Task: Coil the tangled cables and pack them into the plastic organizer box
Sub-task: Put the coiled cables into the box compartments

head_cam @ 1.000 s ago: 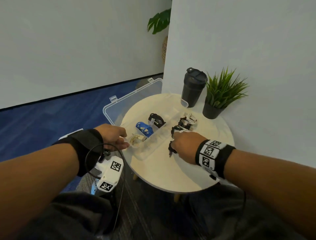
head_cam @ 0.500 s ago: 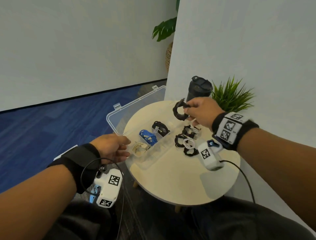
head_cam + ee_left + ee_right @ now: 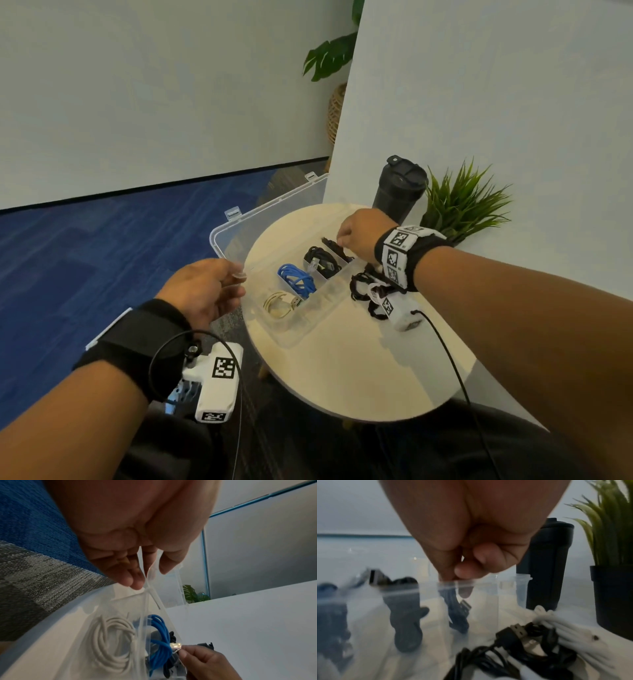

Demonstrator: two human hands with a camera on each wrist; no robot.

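A round, pale wood-look surface (image 3: 342,370) stands on a floor of blue carpet (image 3: 102,246), with a patch of grey woven carpet (image 3: 34,588) beside it. At the far edge of the surface, a tall black tumbler (image 3: 399,192) with a flip lid stands upright. Just to its right sits a small artificial grass plant (image 3: 462,202) in a black pot (image 3: 614,595). A white partition panel (image 3: 479,102) rises directly behind both. Further back, past the partition's edge, large green leaves (image 3: 330,56) hang above a woven basket planter (image 3: 337,113), against a plain pale wall (image 3: 154,85).
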